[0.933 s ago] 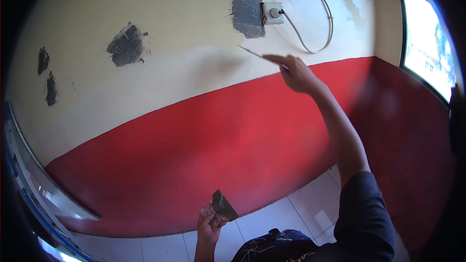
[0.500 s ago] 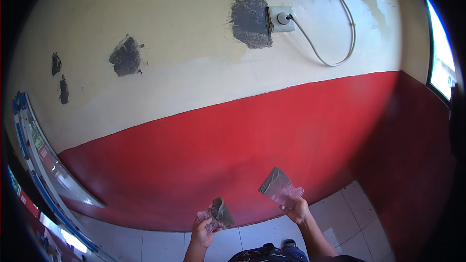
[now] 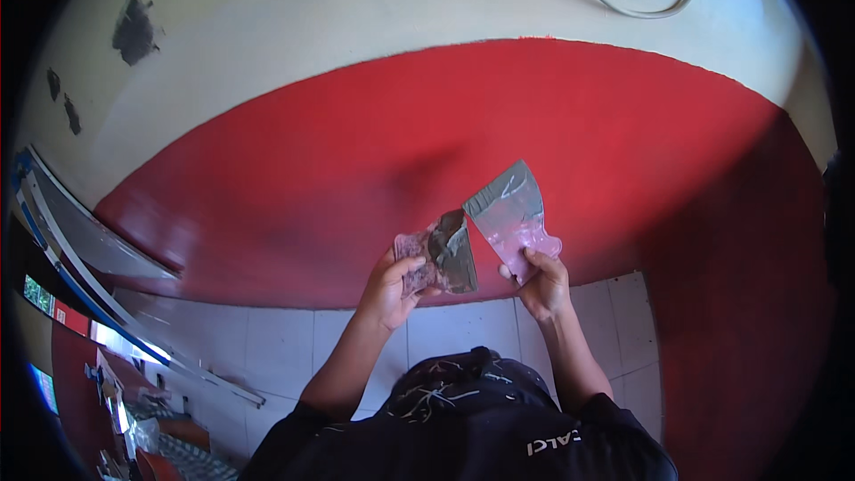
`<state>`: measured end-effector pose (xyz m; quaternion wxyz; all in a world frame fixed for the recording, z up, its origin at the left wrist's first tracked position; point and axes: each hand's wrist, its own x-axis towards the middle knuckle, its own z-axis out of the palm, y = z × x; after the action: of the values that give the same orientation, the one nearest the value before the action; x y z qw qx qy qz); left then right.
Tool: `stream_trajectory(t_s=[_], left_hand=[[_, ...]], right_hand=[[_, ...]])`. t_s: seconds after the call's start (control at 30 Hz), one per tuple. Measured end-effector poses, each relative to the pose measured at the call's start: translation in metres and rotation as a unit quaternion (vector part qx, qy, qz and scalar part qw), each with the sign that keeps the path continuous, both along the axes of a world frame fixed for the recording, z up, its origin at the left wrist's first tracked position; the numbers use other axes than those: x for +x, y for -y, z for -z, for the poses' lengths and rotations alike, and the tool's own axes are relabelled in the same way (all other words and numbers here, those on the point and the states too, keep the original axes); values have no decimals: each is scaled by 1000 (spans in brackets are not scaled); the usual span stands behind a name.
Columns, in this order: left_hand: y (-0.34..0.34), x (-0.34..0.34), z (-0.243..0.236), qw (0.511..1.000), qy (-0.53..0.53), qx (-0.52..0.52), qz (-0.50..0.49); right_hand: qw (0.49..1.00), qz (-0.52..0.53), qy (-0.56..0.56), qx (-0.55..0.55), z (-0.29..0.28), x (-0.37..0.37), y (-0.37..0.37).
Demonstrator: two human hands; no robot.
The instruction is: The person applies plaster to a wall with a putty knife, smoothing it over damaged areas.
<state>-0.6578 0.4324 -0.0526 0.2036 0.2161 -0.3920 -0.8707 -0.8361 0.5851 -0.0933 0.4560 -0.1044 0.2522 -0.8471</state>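
Note:
My left hand (image 3: 389, 289) is closed round the pink handle of a putty knife (image 3: 459, 265), whose wide blade carries a lump of dark grey putty (image 3: 445, 236). In my right hand (image 3: 541, 285) is a second putty knife (image 3: 512, 214), with a pink handle and a blade smeared with grey, pointing up and slightly left. The two blades come close together in front of my chest, the right one's lower left corner by the top of the left one. Whether they touch I cannot tell.
Ahead stands a wall, red (image 3: 570, 116) below and cream above, with dark grey patches (image 3: 135, 31) at upper left. A cable (image 3: 632, 12) hangs at the top right. A blue-and-white ladder (image 3: 67, 263) leans at the left, above cluttered items (image 3: 169, 432). White tiles (image 3: 463, 331) cover the floor.
Both hands have risen and drawn closer together, bringing the two blades near each other. The view has tipped down, so the socket and the large grey patch have left it.

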Motion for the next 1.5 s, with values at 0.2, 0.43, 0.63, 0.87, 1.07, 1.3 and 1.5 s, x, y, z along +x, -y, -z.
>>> stream_trajectory(t_s=[0.2, 0.43, 0.63, 0.87, 1.07, 1.3, 1.5], left_hand=[[-4, -78, 38, 997, 34, 52, -37], [20, -105, 75, 982, -16, 176, 63], [107, -61, 94, 947, -111, 284, 100], [193, -57, 96, 968, -109, 210, 86], [204, -54, 81, 987, -74, -109, -98], [194, -72, 67, 975, -100, -152, -129], [174, -69, 72, 980, -68, -144, -119]], right_hand=[[994, 25, -107, -18, 22, -73, 6], [654, 263, -709, 10, 41, -85, 30], [558, 288, -778, 22, 61, -34, 85], [533, 250, -808, 32, 119, -22, 150], [817, 284, -462, 195, 159, -27, 128], [975, 168, -88, 114, 95, -29, 123], [980, 163, -22, 109, 77, -32, 109]])
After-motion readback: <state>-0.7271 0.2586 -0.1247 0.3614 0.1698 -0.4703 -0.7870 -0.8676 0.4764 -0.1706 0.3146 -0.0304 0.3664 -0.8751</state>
